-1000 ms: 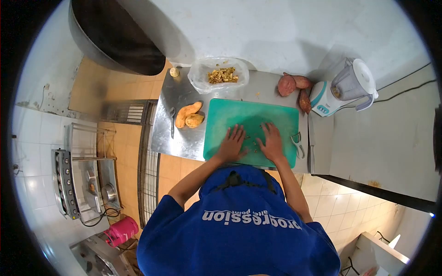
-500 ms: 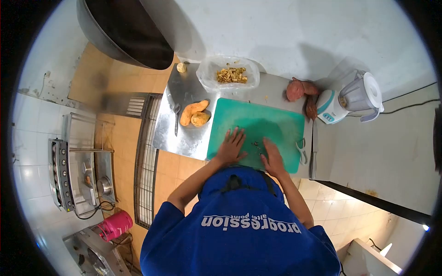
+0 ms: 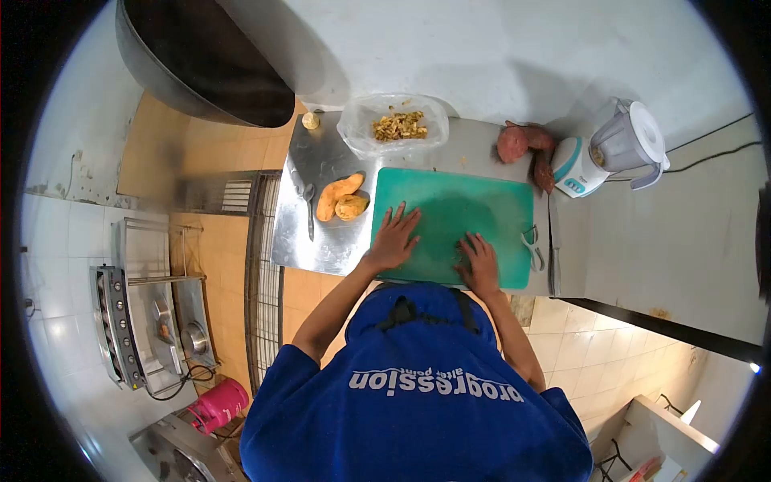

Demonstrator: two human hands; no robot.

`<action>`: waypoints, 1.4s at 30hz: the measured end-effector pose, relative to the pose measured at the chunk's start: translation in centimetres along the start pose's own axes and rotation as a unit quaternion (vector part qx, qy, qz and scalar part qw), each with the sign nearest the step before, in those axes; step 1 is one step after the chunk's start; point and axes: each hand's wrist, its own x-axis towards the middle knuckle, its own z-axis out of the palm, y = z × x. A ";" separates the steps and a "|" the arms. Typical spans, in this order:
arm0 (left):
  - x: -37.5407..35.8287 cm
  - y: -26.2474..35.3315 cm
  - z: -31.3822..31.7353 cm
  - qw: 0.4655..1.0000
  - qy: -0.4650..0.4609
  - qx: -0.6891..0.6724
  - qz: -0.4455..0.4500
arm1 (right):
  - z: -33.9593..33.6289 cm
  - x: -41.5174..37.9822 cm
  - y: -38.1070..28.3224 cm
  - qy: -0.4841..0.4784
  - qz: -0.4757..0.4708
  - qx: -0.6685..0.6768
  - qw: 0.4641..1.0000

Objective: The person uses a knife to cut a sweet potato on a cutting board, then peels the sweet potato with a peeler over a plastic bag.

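Note:
My left hand (image 3: 391, 239) lies on the left part of a green cutting board (image 3: 450, 197), fingers spread and holding nothing. Near the board's front edge, my right hand (image 3: 481, 265) rests with its fingers apart and slightly bent. Anything under its palm is hidden. Left of the board lie two peeled sweet potatoes (image 3: 338, 198) on the steel tabletop, with a spoon (image 3: 310, 210) beside them. On the board's right edge sits a pale looped-handle tool (image 3: 533, 248), too small to identify. A knife (image 3: 554, 249) lies just to its right.
Behind the board is a clear plastic bag-lined container (image 3: 353, 132) with chopped pieces (image 3: 399, 126). Unpeeled sweet potatoes (image 3: 526, 146) lie beside a blender (image 3: 610, 153) at the right. A large dark pan (image 3: 201, 68) is at upper left, a pink gas cylinder (image 3: 218, 404) at lower left.
The small dark scraps between my hands no longer show. My right hand has shifted slightly, its fingers now more spread. The cutting board sits straighter in view, which has also moved a little.

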 end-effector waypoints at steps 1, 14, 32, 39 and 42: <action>-0.1 -0.4 -0.2 1.000 -0.005 -0.026 0.009 | -0.2 0.6 0.2 0.022 -0.001 0.018 1.000; 2.1 2.3 0.3 0.994 0.041 -0.092 0.040 | -1.9 5.5 1.0 -0.047 -0.072 0.066 0.994; 3.0 3.0 0.9 0.996 0.040 -0.082 0.015 | -0.6 4.1 -1.4 0.080 0.022 0.083 0.993; 4.8 4.5 1.7 0.998 -0.005 -0.059 0.032 | -0.4 4.6 0.5 0.071 0.021 0.114 0.991; 5.6 4.5 2.5 0.997 -0.009 -0.075 0.009 | -1.1 5.2 0.7 0.053 0.007 0.107 0.993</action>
